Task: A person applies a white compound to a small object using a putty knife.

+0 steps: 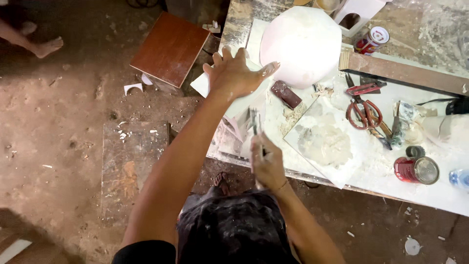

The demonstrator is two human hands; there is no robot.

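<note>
My left hand (234,73) lies flat, fingers spread, pinning the white panel (244,100) at the counter (371,161) edge so it won't shift, while my right hand (266,164), grip closed, holds a thin metal tool (255,122) w/ its tip at the panel.

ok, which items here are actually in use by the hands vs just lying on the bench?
In use:
- left hand, pressed flat on the white slab piece
- right hand, grip closed on a thin metal tool

Lying about:
- white domed cast
- red-handled scissors
- red tin
- brown block
- wooden stool
</note>
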